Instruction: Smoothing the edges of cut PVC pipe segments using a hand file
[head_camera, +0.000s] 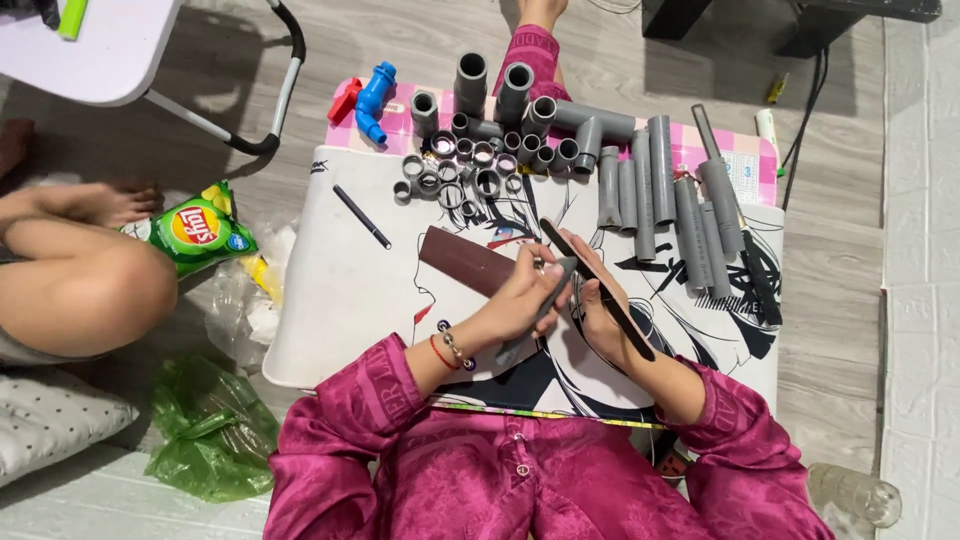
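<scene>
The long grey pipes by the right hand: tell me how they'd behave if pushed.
The grey pipes look like rigid plastic tubes, so probably stiff and light. Being round and lying loose side by side on the board, they would likely roll sideways and knock each other if nudged.

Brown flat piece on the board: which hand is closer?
Left. The left hand is right at the edge of the brown flat piece, gripping a grey pipe. The right hand sits farther right, holding a black saw blade.

Illustrated low table (340, 290): grey pipes (660, 190), fittings (470, 165), pen (361, 216).
</scene>
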